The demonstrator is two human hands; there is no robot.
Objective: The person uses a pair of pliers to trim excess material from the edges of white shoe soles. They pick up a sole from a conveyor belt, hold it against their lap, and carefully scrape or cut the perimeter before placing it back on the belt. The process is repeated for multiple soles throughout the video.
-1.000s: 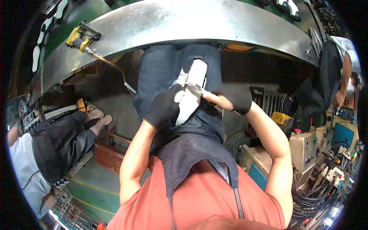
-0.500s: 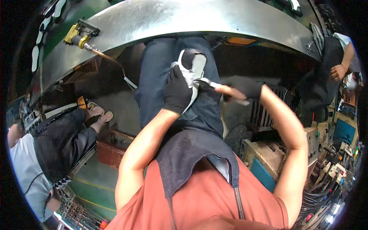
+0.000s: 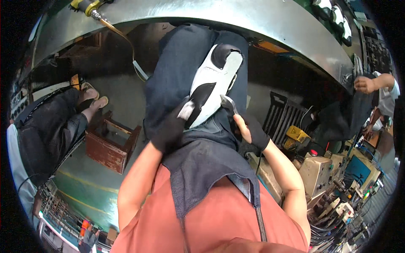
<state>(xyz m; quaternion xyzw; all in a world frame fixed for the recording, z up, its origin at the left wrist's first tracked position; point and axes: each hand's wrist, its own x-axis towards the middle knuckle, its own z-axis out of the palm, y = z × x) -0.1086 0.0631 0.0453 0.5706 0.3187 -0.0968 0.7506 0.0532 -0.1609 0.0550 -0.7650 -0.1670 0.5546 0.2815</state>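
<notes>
LEFT: left hand [image 3: 171, 128], gloved, grip closed on near edge of white-and-black shoe upper [image 3: 211, 86], lying on lap | RIGHT: right hand [image 3: 247, 130], grip closed on metal pincers [image 3: 227, 103] touching upper | HANDLING: likely light, soft, floppy; hold by edge.

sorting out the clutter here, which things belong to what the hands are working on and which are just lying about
In hand:
- left hand, black glove, gripping the white and black shoe upper on the lap
- right hand, holding a small metal tool against it

Lying about:
- red-brown wooden box on the floor
- yellow air fitting with hose on the metal bench edge
- grey machines at right
</notes>
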